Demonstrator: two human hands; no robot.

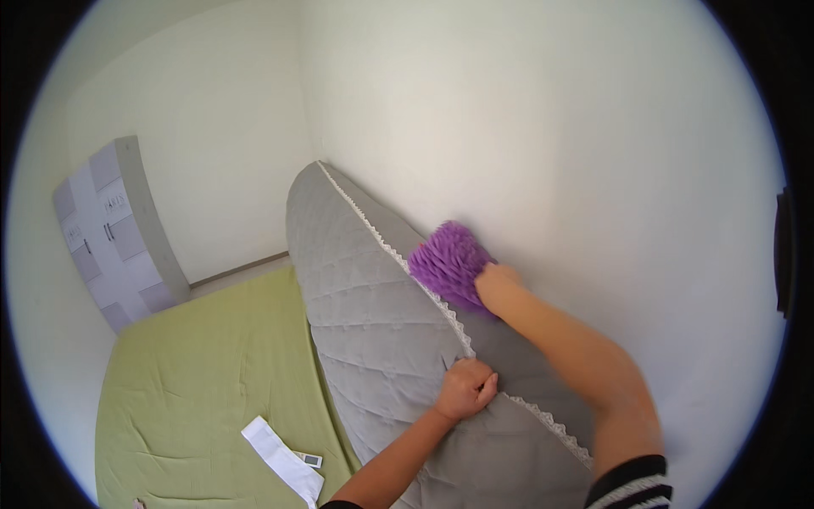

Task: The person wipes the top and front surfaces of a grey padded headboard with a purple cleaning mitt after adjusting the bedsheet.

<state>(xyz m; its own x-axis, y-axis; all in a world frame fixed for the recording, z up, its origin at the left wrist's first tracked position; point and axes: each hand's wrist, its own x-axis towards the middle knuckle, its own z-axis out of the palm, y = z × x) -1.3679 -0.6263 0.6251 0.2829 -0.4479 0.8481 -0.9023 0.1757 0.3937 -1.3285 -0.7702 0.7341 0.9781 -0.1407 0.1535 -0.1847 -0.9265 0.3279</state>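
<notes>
My left hand [469,386] is closed on the grey quilted headboard cover [375,324], at its white lace trim [550,420]. Farther along the same edge, my right hand [501,284] holds a purple chenille cleaning mitt [450,264]. The mitt lies against the top of the cover, close to the wall [547,159]. It hides some of the lace and most of my right fingers.
A bed with a green sheet [203,375] spreads to the left of the headboard. On it lie a white strip of cloth [283,458] and a remote control [310,459], partly covered by the strip. A wardrobe [121,235] stands at the far left.
</notes>
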